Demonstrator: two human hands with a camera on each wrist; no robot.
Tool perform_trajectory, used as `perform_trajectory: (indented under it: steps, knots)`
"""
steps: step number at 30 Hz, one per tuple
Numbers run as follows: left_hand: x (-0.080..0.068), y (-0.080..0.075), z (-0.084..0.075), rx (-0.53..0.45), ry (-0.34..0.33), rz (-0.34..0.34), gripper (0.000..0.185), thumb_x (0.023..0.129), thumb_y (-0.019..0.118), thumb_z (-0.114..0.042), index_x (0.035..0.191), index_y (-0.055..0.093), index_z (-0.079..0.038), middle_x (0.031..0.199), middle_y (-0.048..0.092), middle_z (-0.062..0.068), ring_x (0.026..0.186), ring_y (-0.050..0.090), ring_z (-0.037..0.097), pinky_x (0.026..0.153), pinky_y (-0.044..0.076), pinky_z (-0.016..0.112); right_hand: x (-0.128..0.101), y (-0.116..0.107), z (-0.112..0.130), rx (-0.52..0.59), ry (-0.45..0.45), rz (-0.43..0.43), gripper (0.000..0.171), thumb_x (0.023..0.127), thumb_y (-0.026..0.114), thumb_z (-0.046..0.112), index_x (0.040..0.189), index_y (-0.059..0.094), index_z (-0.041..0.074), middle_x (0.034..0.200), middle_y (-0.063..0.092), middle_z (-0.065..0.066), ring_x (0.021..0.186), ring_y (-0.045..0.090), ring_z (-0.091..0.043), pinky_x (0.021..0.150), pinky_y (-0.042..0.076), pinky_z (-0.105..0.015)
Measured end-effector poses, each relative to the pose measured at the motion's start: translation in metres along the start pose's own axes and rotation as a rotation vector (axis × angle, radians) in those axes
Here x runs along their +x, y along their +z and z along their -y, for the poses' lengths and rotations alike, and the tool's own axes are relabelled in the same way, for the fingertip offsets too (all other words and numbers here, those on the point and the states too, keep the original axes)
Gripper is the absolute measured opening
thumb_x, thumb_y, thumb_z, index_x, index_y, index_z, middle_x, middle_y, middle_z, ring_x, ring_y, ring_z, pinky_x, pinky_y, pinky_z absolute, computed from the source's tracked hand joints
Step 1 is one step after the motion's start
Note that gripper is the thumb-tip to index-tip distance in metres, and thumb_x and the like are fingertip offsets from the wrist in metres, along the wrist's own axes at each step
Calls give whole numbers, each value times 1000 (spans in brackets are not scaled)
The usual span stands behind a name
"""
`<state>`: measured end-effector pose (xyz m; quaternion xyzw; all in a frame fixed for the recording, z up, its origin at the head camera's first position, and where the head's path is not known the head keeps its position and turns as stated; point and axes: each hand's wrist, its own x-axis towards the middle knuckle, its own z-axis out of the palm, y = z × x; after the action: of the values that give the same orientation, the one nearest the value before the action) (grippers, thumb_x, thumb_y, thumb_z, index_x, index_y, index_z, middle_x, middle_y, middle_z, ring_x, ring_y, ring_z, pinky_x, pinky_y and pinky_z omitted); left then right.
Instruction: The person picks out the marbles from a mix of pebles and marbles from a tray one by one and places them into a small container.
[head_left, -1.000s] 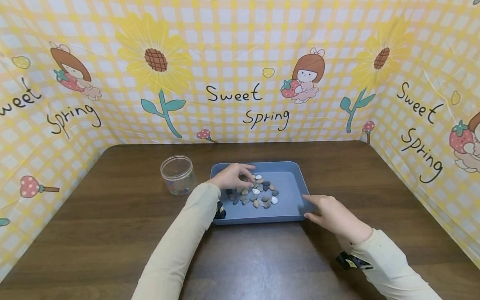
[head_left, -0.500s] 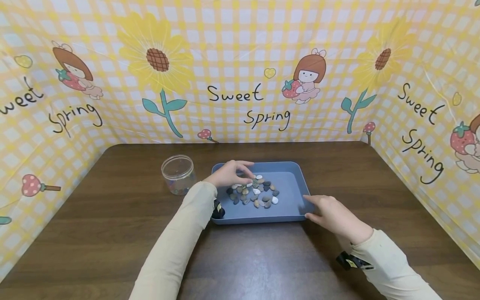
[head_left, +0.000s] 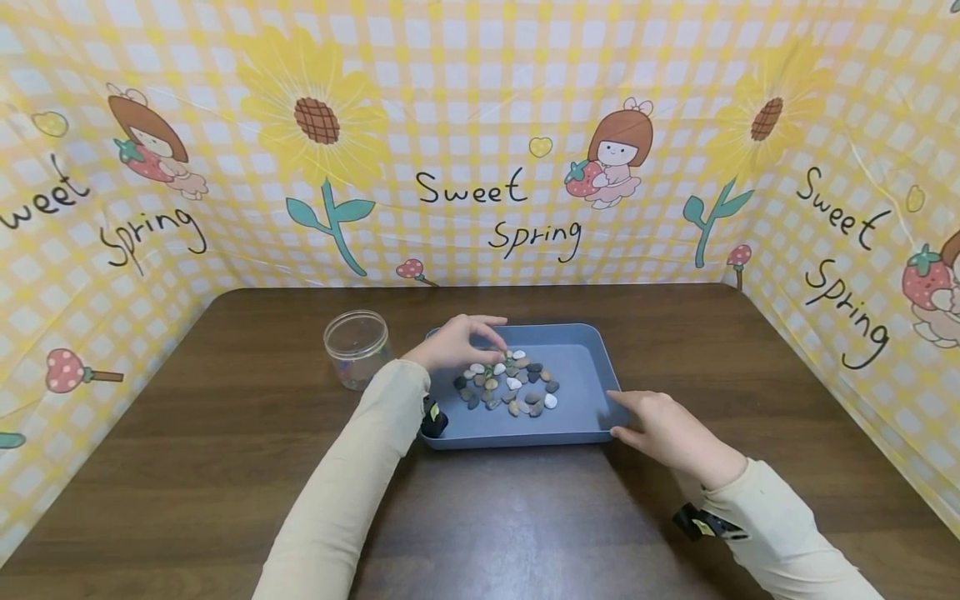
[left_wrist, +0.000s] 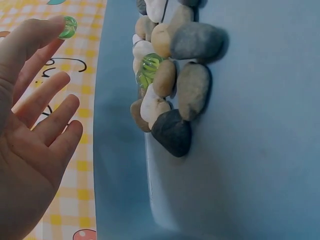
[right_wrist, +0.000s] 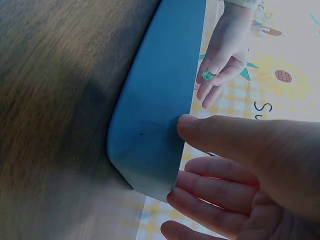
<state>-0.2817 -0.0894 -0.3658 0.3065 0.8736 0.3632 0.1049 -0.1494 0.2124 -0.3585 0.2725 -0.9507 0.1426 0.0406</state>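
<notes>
In the head view my left hand [head_left: 453, 343] is over the back left of a blue tray [head_left: 577, 415]. Between its thumb and index finger it pinches a green glass marble [left_wrist: 68, 28], with the other fingers spread. Below lie several pebbles [head_left: 513, 383] in white, tan, grey and black. Among them the left wrist view shows another green marble [left_wrist: 148, 71]. My right hand [head_left: 667, 427] is at the tray's front right corner. Its thumb [right_wrist: 200, 129] and fairly straight fingers touch the tray at the rim.
A clear round jar [head_left: 360, 367] with small coloured marbles at its bottom stands left of the tray, close to my left forearm. The dark wooden table [head_left: 480, 517] is enclosed by a yellow checked cloth [head_left: 465, 100] at the back and sides.
My left hand has lifted slightly away from the pebbles and shifted a little left, so more of them show. The right hand and tray have stayed in place.
</notes>
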Motion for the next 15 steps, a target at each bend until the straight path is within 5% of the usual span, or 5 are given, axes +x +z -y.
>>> perform_trajectory:
  steps: [15]
  knots:
    - [-2, -7, -2, -40, 10, -31, 16, 84, 70, -19, 98, 73, -12, 146, 43, 8, 140, 32, 26, 114, 25, 51, 0, 0, 1, 1, 1, 4, 44, 79, 72, 11, 116, 59, -10, 111, 66, -23, 100, 66, -33, 81, 54, -41]
